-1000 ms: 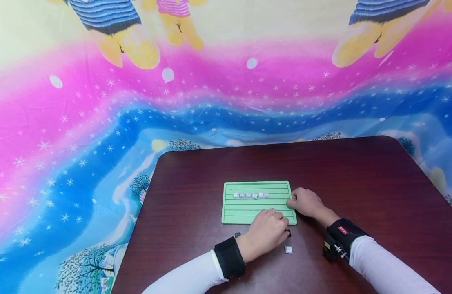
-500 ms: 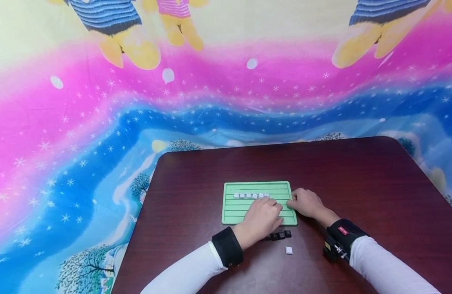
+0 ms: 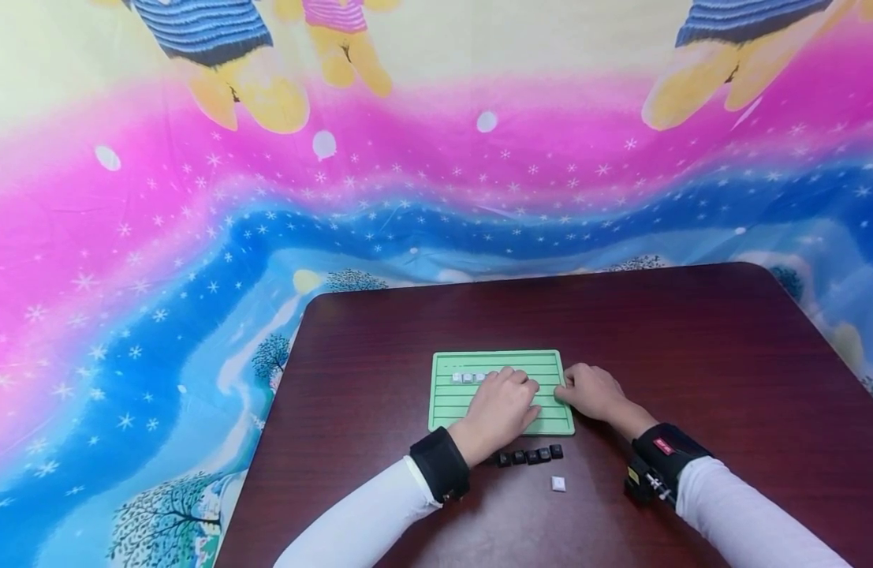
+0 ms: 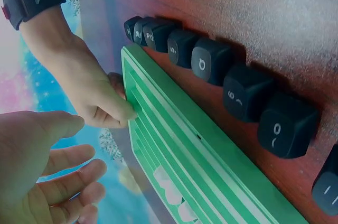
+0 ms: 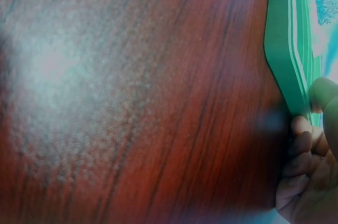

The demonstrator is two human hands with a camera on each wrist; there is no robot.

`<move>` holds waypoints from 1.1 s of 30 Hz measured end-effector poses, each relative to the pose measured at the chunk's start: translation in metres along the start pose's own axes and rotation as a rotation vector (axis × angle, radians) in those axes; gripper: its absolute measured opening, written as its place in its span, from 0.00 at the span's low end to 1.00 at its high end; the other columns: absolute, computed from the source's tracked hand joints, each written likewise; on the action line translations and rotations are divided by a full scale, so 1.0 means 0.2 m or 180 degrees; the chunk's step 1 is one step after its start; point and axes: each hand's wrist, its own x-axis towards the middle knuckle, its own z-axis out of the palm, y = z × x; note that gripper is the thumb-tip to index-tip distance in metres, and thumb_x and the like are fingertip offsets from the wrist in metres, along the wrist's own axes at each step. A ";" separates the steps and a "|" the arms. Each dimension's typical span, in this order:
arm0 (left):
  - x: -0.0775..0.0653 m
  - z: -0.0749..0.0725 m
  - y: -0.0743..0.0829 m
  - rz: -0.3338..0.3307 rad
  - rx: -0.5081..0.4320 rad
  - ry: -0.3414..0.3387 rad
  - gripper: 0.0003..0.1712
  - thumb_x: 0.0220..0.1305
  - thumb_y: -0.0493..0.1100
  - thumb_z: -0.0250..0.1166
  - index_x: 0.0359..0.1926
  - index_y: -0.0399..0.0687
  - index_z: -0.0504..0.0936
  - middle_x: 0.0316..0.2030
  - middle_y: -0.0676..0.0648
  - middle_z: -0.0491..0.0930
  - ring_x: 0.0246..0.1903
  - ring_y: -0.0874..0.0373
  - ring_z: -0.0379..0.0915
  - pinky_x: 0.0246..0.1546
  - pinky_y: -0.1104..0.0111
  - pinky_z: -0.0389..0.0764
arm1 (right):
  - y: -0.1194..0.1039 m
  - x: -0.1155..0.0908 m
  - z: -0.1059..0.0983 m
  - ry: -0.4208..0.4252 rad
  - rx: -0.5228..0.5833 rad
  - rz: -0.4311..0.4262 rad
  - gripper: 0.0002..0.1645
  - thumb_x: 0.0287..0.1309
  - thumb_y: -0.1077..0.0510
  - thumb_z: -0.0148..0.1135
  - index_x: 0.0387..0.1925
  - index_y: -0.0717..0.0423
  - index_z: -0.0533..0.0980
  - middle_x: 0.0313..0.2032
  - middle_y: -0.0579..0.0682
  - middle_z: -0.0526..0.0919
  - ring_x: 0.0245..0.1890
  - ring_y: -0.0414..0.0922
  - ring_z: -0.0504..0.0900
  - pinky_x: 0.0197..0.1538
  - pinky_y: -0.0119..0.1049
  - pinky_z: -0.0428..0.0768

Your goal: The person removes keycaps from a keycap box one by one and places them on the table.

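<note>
A light green grooved tray (image 3: 550, 422) lies on the table, with a row of white keycaps (image 3: 468, 379) in one of its upper grooves. My left hand (image 3: 500, 406) hovers over the tray and hides the right part of that row. Its fingers are loosely bent in the left wrist view, the thumb apart from them, and nothing shows between them. At the tray's right edge, my right hand (image 3: 594, 392) pinches the rim between thumb and fingers. Several black keycaps (image 3: 531, 456) stand in a row just in front of the tray, partly behind my left wrist.
One white keycap (image 3: 558, 483) sits apart on the dark wooden table (image 3: 692, 339), nearer to me than the black row. A printed cloth (image 3: 436, 158) hangs behind the table's far edge. Each wrist wears a black strap (image 3: 439, 464).
My left hand has moved up and left from the tray's front edge to the white keycaps, uncovering most of the black row. The right hand has stayed on the tray's edge.
</note>
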 end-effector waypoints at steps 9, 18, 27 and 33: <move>0.04 0.02 -0.03 -0.0081 -0.0022 -0.0018 0.13 0.64 0.56 0.69 0.42 0.55 0.87 0.37 0.55 0.85 0.37 0.60 0.80 0.35 0.69 0.80 | 0.00 0.00 0.01 0.0014 -0.0031 -0.0021 0.24 0.57 0.54 0.61 0.12 0.47 0.59 0.13 0.40 0.55 0.15 0.38 0.54 0.22 0.31 0.52; 0.07 0.07 -0.08 -0.0176 -0.0043 -0.0086 0.10 0.65 0.52 0.68 0.42 0.54 0.87 0.37 0.54 0.86 0.38 0.59 0.80 0.35 0.68 0.80 | 0.00 0.00 0.00 0.0015 -0.0016 -0.0033 0.24 0.56 0.55 0.60 0.12 0.47 0.59 0.12 0.40 0.56 0.14 0.38 0.55 0.22 0.31 0.53; 0.10 0.07 -0.11 -0.0223 -0.0131 -0.0162 0.14 0.65 0.53 0.69 0.46 0.53 0.87 0.40 0.53 0.87 0.41 0.58 0.81 0.38 0.66 0.81 | 0.00 0.00 0.00 0.0007 -0.0022 -0.0037 0.24 0.58 0.54 0.60 0.12 0.47 0.60 0.12 0.40 0.56 0.14 0.38 0.55 0.22 0.31 0.53; 0.12 0.09 -0.12 -0.0354 -0.0150 -0.0310 0.13 0.64 0.52 0.69 0.46 0.54 0.86 0.41 0.52 0.86 0.40 0.58 0.80 0.38 0.67 0.81 | 0.00 0.00 0.00 -0.0028 0.0009 -0.0039 0.24 0.58 0.55 0.59 0.13 0.47 0.60 0.13 0.40 0.56 0.14 0.39 0.54 0.22 0.31 0.53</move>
